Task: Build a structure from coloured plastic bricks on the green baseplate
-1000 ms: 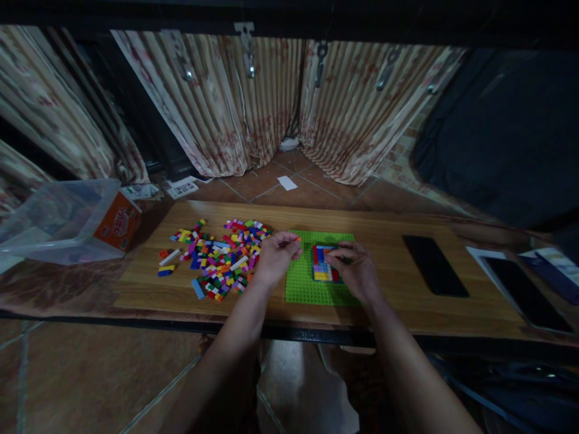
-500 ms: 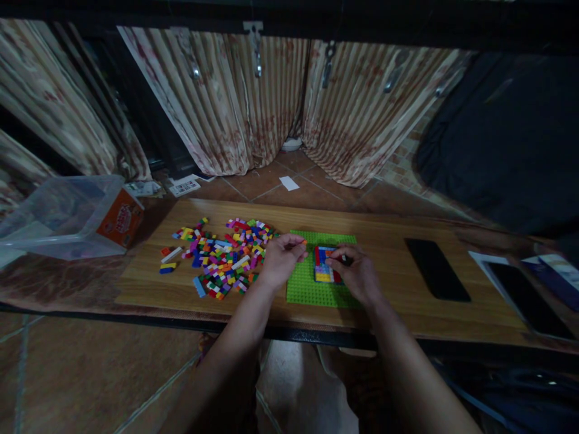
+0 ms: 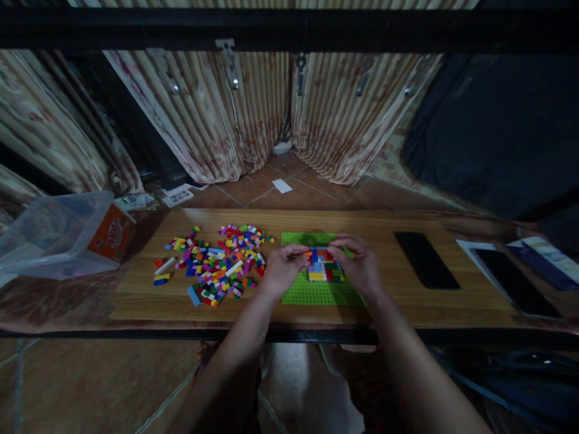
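Striped curtains behind wooden desk. Loose brick pile across desk's left half. Green baseplate just right of it. Right hand over baseplate, fingers bent; cannot tell whether grasping anything. Left hand opposite, fingers pinching. Between hands, multicoloured brick block on baseplate. Orange brick gripped by left fingers, near block's far left corner.

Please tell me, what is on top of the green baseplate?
A patch of coloured bricks, including blue, red and yellow, sits on the green baseplate. The left hand, pinching an orange brick, and the right hand hide parts of it; the surface under the bricks is covered.
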The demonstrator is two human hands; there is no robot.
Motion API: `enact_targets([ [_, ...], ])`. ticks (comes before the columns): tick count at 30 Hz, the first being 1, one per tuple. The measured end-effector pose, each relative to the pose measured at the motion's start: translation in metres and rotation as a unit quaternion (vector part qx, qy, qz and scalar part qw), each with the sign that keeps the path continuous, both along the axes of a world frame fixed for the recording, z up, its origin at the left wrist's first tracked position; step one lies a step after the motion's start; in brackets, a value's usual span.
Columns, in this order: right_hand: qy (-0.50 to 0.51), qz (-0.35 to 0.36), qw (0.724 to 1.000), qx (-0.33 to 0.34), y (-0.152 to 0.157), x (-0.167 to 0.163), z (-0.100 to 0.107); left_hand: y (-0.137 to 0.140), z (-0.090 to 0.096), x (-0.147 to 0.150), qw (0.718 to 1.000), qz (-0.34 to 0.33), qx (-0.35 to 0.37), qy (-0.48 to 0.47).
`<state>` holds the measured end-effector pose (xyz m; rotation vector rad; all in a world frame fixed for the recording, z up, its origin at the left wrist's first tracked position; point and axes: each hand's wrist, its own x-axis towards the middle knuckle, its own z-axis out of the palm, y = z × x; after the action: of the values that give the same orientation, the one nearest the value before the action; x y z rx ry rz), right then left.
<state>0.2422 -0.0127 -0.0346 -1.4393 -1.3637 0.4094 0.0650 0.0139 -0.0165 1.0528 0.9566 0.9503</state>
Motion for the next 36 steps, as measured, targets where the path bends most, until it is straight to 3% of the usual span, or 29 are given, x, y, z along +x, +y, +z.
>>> enact_targets([
  [2,0.017,0.000,1.000,0.004,-0.004,-0.005,0.007,0.000,0.000,0.002,1.000,-0.001,-0.004,-0.003],
  [8,0.129,0.081,0.983,-0.106,-0.013,-0.032,0.020,-0.004,0.003,0.007,0.998,-0.026,0.034,-0.042],
  [14,0.251,0.114,0.953,-0.125,-0.015,-0.037,0.026,-0.007,0.004,0.008,0.994,-0.057,0.067,-0.061],
  [19,0.317,0.081,0.938,-0.115,-0.016,-0.027,0.027,-0.007,0.007,0.006,0.994,-0.066,0.051,-0.077],
  [24,0.213,-0.012,0.970,-0.117,-0.013,-0.007,0.021,0.003,0.003,-0.002,0.997,0.005,0.074,-0.019],
  [30,0.023,0.003,0.990,-0.136,-0.017,-0.004,0.010,0.011,-0.008,-0.006,0.997,0.027,0.068,0.036],
  [36,-0.106,0.004,0.985,-0.140,-0.018,-0.015,0.011,0.009,-0.008,-0.004,0.996,0.015,0.076,0.034],
])
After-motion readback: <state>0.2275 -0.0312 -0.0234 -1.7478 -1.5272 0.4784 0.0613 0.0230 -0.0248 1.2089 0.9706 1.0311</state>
